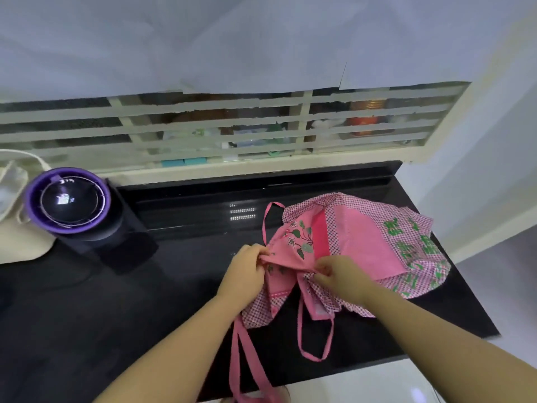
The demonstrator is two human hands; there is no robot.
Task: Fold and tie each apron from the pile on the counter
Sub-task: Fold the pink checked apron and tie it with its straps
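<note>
The pile (406,251) of pink aprons lies on the right part of the black table (145,301), close to its front edge, so the cloth is within easy reach of both arms. The top apron (293,242), pink with a green leaf print, is partly lifted off the checked one with green lettering under it.

The left hand (248,264) grips a bunched edge of the top apron, fingers curled round the cloth. The right hand (338,276) pinches the same edge a little further along. With 2 holds apart on 1 edge the fabric is pulled taut between them, probably to find a straight line for the first fold or to separate this apron from the rest.

A long strap (236,359) hangs down over the front edge of the table, and a strap loop (315,341) lies on the surface near that edge. Both are loose, so no tying looks done yet.

To the left, well apart from the cloth, stands a purple round container (68,197) with a dark domed lid, and beside it a cream bag (20,237). That leaves bare surface between them and the pile to lay the apron flat.
</note>
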